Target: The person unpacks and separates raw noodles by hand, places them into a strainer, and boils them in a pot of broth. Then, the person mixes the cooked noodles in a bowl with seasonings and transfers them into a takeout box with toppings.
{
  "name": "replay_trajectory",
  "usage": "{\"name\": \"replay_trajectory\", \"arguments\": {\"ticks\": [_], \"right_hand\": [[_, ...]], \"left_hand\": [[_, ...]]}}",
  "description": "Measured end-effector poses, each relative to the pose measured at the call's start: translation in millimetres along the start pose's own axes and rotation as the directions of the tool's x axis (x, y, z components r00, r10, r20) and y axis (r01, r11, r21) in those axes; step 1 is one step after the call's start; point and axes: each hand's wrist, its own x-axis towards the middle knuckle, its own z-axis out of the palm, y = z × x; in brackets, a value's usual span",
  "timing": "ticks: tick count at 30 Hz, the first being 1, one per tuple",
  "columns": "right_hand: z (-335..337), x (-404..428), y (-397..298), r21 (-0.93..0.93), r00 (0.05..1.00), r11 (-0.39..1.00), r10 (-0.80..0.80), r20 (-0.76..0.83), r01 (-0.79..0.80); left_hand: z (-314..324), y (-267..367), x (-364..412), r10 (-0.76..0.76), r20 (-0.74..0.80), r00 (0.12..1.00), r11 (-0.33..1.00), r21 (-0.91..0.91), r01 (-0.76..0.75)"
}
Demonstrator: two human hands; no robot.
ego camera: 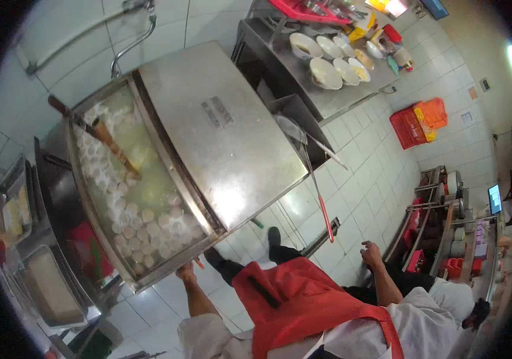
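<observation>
My left hand (186, 272) is under the front rim of a stainless-steel cooking vat (173, 258), beside a small orange part (199, 264). Its fingers are partly hidden, so I cannot tell whether it grips anything. Off to the right, my right hand (371, 256) hangs over the floor with nothing in it, its fingers loosely bent and apart. Many pale round balls (141, 235) float in the vat's cloudy yellowish liquid (155, 179), with white foam around them. A brown wooden stick (116, 150) slants into the liquid. The steel cover (233, 157) lies over the right half.
A wire skimmer with a red handle (325, 220) juts out beyond the vat's right side. White bowls (325, 73) stand on a steel counter (296, 54). A tray (51, 287) is at left. Another person's pale clothing (451, 298) shows at right, near shelves (444, 224).
</observation>
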Motion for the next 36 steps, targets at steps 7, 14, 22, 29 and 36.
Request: {"name": "replay_trajectory", "arguments": {"ticks": [7, 14, 22, 29, 36], "right_hand": [[-24, 103, -34, 0.142, 0.997, 0.987, -0.068, -0.037, 0.072], [-45, 176, 62, 0.431, 0.998, 0.902, -0.001, 0.060, -0.024], [-80, 342, 97, 0.326, 0.844, 0.900, -0.080, -0.530, 0.289], [-270, 463, -214, 0.179, 0.472, 0.462, -0.661, -0.584, 0.869], [-348, 510, -383, 0.001, 0.170, 0.195, -0.849, -0.500, 0.981]], "left_hand": [[38, 40, -72, -0.137, -0.328, 0.935, 0.991, -0.052, 0.127], [136, 39, -180, -0.338, -0.230, 0.912, 0.848, 0.346, 0.402], [316, 51, -251, -0.521, 0.133, 0.843, 0.754, 0.535, 0.381], [391, 44, -252, -0.404, -0.200, 0.892, 0.884, 0.166, 0.438], [492, -17, -289, -0.557, -0.079, 0.827, 0.809, 0.173, 0.561]]}}
